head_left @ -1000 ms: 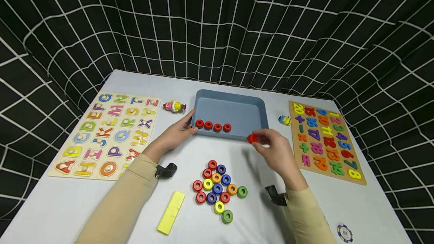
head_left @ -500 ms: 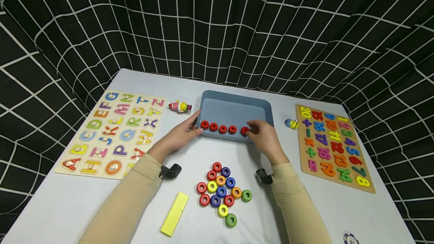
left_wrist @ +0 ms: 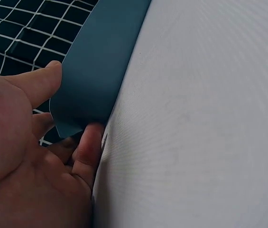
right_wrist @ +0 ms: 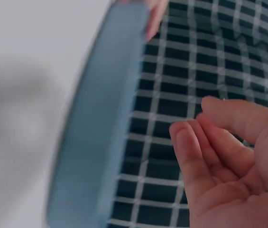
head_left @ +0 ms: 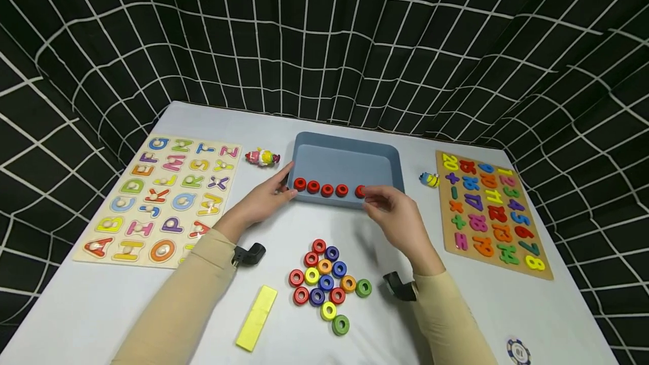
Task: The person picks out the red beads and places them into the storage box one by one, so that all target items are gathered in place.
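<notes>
Tray [head_left: 347, 154]: matt blue-grey plastic, smooth walls. Rings [head_left: 327, 279]: glossy painted pieces, smooth, in red, blue, yellow, orange and green. Alphabet board [head_left: 161, 199] and number board [head_left: 488, 212]: pale wood, painted pieces. Table cover [head_left: 507, 303]: matt white cloth, finely woven. Backdrop [head_left: 324, 38]: black gridded cloth.

Both arms in long beige sleeves [head_left: 187, 297], close-fitting to the wrist. Small black camera [head_left: 249, 254] strapped under each wrist. Hands bare.

5 red rings [head_left: 327, 189] in blue tray [head_left: 350, 154]
</notes>
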### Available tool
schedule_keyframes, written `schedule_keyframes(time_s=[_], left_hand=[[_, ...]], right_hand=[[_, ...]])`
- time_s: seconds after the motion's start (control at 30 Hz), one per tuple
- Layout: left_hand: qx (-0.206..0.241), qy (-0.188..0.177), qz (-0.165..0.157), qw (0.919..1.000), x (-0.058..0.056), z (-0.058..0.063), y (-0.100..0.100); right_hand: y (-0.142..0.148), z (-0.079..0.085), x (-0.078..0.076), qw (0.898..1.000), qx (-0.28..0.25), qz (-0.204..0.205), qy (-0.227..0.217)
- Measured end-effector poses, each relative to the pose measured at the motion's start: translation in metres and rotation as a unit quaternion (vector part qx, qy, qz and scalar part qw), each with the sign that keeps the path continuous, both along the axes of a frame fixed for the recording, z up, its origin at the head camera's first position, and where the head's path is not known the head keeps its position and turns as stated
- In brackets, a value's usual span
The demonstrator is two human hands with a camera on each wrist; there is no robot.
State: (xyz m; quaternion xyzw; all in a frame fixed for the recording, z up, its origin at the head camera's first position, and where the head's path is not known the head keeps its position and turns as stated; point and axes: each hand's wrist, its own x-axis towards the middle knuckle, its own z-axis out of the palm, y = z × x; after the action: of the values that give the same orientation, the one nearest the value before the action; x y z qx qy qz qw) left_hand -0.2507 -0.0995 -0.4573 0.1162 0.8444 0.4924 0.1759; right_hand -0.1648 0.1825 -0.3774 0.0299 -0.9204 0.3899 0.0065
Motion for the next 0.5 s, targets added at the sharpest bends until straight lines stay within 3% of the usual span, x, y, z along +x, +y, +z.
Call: schedule_keyframes(time_s=[0.2,0.37,0.5], left_hand=[[0.002,0.004,0.0,1.0,0.001,0.002,-0.002],[0.002,0.005,-0.007,1.0,0.0,0.001,-0.001],[0.0,0.004,-0.005,1.0,0.001,0.001,-0.001]], right_hand=[[-0.019,0.009,0.053,0.998,-0.015,0.05,-0.025],[-0.023,-0.005,0.09,0.994,0.001,0.063,-0.09],[-0.025,-0.02,0.109,0.989,0.025,0.084,-0.12]])
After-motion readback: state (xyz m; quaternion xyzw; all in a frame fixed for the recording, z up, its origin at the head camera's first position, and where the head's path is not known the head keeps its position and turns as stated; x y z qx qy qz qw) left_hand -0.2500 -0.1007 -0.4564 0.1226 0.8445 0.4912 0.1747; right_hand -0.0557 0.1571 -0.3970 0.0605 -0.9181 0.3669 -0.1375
